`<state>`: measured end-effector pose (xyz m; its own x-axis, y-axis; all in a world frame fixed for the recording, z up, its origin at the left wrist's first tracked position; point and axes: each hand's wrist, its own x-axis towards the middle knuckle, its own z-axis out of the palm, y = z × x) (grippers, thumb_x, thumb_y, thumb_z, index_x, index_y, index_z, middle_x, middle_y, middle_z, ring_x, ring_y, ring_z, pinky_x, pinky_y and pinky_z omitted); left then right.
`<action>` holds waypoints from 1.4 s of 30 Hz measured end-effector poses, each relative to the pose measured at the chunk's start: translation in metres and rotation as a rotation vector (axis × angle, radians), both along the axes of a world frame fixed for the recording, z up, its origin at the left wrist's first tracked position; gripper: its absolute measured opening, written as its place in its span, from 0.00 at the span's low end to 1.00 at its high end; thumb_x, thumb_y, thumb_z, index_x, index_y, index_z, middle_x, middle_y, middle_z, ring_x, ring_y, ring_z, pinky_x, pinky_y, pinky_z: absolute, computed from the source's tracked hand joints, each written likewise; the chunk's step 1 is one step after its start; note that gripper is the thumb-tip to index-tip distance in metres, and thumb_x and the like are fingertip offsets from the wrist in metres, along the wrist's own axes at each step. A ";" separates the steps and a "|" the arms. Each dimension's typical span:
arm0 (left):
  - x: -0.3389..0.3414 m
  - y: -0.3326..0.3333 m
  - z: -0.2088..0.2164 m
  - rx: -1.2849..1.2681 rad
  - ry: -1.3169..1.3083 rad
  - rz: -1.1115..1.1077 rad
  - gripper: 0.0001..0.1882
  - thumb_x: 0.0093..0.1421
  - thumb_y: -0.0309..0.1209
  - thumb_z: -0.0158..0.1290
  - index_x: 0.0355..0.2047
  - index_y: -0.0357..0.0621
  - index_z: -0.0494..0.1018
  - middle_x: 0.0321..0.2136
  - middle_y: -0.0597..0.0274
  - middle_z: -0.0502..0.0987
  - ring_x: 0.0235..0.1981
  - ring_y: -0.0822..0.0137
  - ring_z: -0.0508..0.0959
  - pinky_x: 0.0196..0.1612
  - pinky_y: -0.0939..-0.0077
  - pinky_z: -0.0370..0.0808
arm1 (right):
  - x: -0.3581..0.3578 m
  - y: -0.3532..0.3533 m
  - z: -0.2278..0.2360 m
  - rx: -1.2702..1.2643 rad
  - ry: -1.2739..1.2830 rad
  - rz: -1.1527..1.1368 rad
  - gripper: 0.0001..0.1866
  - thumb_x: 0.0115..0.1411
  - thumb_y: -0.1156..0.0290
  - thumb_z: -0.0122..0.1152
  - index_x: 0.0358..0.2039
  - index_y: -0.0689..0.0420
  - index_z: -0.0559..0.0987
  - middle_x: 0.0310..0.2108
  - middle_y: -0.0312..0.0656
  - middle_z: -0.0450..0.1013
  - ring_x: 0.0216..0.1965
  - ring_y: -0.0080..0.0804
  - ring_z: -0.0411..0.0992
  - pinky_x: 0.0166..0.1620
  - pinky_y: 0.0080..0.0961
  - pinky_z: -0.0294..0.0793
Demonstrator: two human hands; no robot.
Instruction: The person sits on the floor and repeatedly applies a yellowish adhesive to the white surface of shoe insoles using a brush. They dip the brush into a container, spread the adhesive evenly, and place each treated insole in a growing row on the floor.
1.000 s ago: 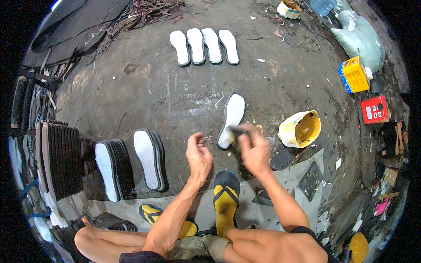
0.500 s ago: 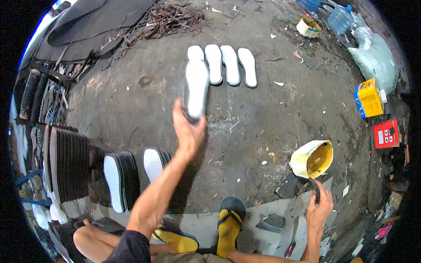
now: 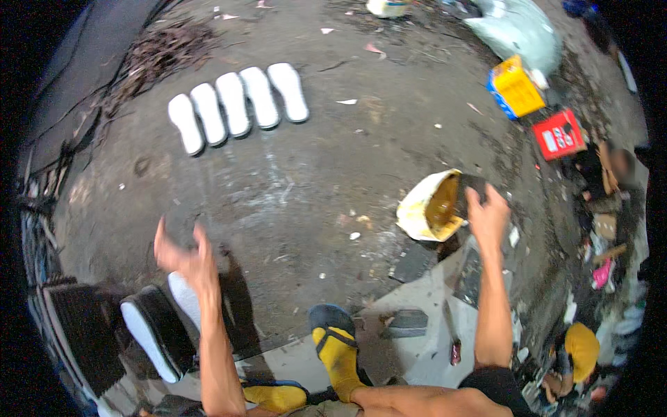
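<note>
My left hand (image 3: 189, 263) is empty, its thumb and fingers apart, and slightly blurred. It hovers over the floor just above a white-topped shoe sole (image 3: 185, 299) that my wrist partly covers. Farther off, several white-faced soles (image 3: 234, 104) lie side by side in a row. My right hand (image 3: 490, 217) grips a dark flat strip (image 3: 472, 185) at the mouth of a tilted, cream-coloured pot (image 3: 415, 207). Yellow-brown glue-like matter (image 3: 440, 203) coats the inside of the pot; the strip's lower end is hard to make out.
Stacked dark soles (image 3: 83, 340) and a white-topped stack (image 3: 147, 337) stand at the near left. A red-handled tool (image 3: 456, 352) lies on a grey sheet (image 3: 375, 326) by my feet. Right: a yellow-blue box (image 3: 515, 87), a red box (image 3: 559, 135), a pale sack (image 3: 521, 35) and other people.
The sole my left hand held now lies in the far row, and that hand has drawn back empty toward the stacks. My right hand has raised the strip to the pot's mouth. The view has turned right.
</note>
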<state>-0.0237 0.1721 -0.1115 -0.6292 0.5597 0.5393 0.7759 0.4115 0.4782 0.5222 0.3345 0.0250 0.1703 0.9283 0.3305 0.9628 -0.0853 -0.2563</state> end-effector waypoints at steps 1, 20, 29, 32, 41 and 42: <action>0.018 -0.040 0.006 -0.096 0.003 0.071 0.43 0.61 0.33 0.70 0.74 0.37 0.68 0.68 0.42 0.73 0.70 0.43 0.69 0.75 0.46 0.60 | -0.002 0.017 -0.024 -0.006 -0.068 -0.038 0.27 0.64 0.56 0.73 0.54 0.67 0.87 0.43 0.62 0.86 0.45 0.60 0.86 0.52 0.48 0.83; 0.189 -0.044 0.023 -0.256 -0.575 -0.440 0.38 0.55 0.32 0.77 0.67 0.46 0.78 0.65 0.40 0.71 0.65 0.39 0.71 0.68 0.47 0.72 | -0.142 -0.124 0.045 -0.282 0.890 0.455 0.20 0.69 0.57 0.73 0.50 0.63 0.88 0.35 0.36 0.85 0.37 0.25 0.78 0.44 0.31 0.78; 0.180 -0.098 0.004 -0.645 -0.499 -0.559 0.43 0.57 0.29 0.74 0.74 0.46 0.73 0.55 0.43 0.72 0.56 0.43 0.73 0.60 0.51 0.75 | -0.236 -0.066 -0.117 -0.269 0.369 0.449 0.22 0.67 0.64 0.67 0.57 0.63 0.85 0.37 0.64 0.84 0.41 0.66 0.85 0.47 0.58 0.83; 0.182 -0.102 0.001 -0.566 -0.544 -0.604 0.43 0.59 0.24 0.69 0.75 0.43 0.69 0.55 0.39 0.72 0.56 0.40 0.74 0.60 0.50 0.76 | -0.232 -0.050 -0.139 -0.211 0.187 0.487 0.12 0.68 0.69 0.64 0.48 0.58 0.86 0.39 0.56 0.86 0.41 0.63 0.85 0.46 0.58 0.82; 0.181 -0.102 -0.008 -0.489 -0.591 -0.636 0.44 0.58 0.25 0.73 0.75 0.40 0.69 0.58 0.37 0.71 0.58 0.38 0.75 0.61 0.50 0.77 | -0.216 0.001 -0.120 -0.146 0.187 1.111 0.20 0.62 0.75 0.64 0.54 0.47 0.88 0.43 0.46 0.86 0.47 0.53 0.83 0.53 0.48 0.84; 0.181 -0.103 -0.009 -0.494 -0.594 -0.630 0.44 0.59 0.25 0.73 0.75 0.40 0.69 0.57 0.37 0.71 0.58 0.38 0.76 0.61 0.50 0.77 | -0.208 -0.015 -0.115 -0.211 0.122 1.082 0.20 0.62 0.75 0.64 0.55 0.47 0.87 0.44 0.47 0.86 0.47 0.53 0.84 0.53 0.48 0.84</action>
